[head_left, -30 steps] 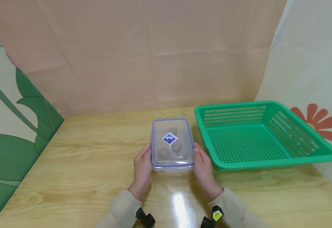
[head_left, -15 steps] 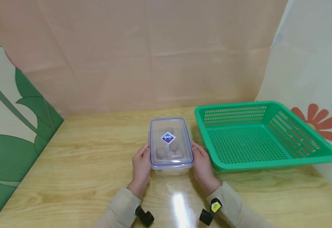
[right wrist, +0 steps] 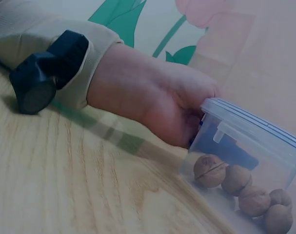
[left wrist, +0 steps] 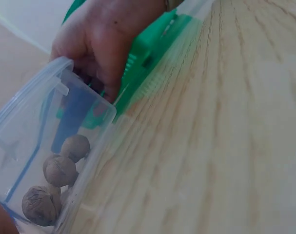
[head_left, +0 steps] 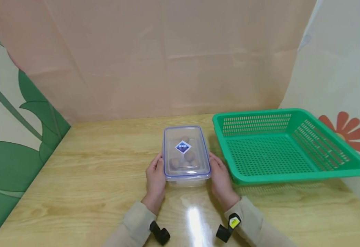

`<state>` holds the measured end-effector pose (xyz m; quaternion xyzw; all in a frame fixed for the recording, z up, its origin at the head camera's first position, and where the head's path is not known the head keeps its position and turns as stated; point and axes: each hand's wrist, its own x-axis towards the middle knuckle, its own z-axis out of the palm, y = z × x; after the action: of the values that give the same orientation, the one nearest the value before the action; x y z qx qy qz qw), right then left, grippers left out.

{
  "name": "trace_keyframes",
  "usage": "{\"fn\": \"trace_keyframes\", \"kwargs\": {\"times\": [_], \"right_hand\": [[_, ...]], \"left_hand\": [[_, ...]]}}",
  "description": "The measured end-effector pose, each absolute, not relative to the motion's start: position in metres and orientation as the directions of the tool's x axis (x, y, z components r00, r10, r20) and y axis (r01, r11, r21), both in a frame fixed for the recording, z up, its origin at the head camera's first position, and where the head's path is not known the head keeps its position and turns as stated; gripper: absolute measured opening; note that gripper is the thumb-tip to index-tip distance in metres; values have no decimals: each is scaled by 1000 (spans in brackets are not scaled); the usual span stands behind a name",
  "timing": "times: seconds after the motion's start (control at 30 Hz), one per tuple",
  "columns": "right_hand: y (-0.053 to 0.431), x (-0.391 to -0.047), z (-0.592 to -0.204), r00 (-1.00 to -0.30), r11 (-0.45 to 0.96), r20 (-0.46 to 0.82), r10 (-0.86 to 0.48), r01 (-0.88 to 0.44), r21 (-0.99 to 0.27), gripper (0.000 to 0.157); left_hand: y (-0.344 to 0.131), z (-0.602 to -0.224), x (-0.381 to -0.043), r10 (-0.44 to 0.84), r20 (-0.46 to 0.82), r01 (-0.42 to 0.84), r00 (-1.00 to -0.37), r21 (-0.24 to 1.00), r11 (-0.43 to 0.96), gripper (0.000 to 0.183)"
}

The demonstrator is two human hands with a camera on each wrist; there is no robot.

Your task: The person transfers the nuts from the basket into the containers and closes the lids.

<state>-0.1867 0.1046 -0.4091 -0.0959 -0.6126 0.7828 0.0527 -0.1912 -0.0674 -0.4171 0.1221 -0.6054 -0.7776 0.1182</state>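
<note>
A clear plastic food container (head_left: 198, 144) with a blue-edged lid and a diamond label sits on the wooden table, its lid on. Inside it are several walnuts (right wrist: 210, 170), brown and wrinkled; the left wrist view shows some of these walnuts (left wrist: 60, 170) through the wall. My left hand (head_left: 156, 178) holds the container's left side, and my right hand (head_left: 221, 180) holds its right side. In the left wrist view the right hand (left wrist: 96, 46) has its fingers bent against the container's wall. Blue side flaps are partly visible through the plastic.
Just right of the container stands a large green plastic basket (head_left: 269, 176) with slotted walls and nothing in it. A pinkish sheet (head_left: 164, 61) hangs behind the wooden table (head_left: 90, 178). Flower-patterned panels flank both sides.
The container has shifted very slightly to the left with both hands on it, then stays about in place. The head view itself has moved a little. The basket stands where it was.
</note>
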Motion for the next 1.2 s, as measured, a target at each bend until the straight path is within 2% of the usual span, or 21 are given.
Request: {"fn": "trace_keyframes", "kwargs": {"times": [0.17,0.3,0.4,0.53,0.77,1.03,1.2], "right_hand": [[104,-186,-410,-982,-296,-77,175,22,-955,44],[102,-187,-408,-971,-312,-80,227,5,-950,43],[100,-187,-405,-957,-311,-95,275,5,-951,42],[97,-186,-402,-951,-287,-90,295,2,-958,43],[100,-194,-397,-959,-324,-133,251,46,-945,53],[101,-195,-399,-959,-289,-122,256,44,-956,49],[101,-196,-400,-956,-289,-125,265,45,-956,48]], "left_hand": [[-66,-419,-192,-328,-72,31,-942,954,-299,33],[-67,-420,-194,-359,-74,34,-931,958,-286,32],[-69,-419,-194,-413,-35,68,-910,970,-231,30],[-72,-416,-194,-434,26,141,-901,962,-235,33],[-74,-410,-197,-399,-46,87,-916,947,-309,39],[-67,-408,-196,-394,-58,50,-917,965,-258,39],[-65,-409,-194,-386,-45,71,-921,957,-281,42]]}}
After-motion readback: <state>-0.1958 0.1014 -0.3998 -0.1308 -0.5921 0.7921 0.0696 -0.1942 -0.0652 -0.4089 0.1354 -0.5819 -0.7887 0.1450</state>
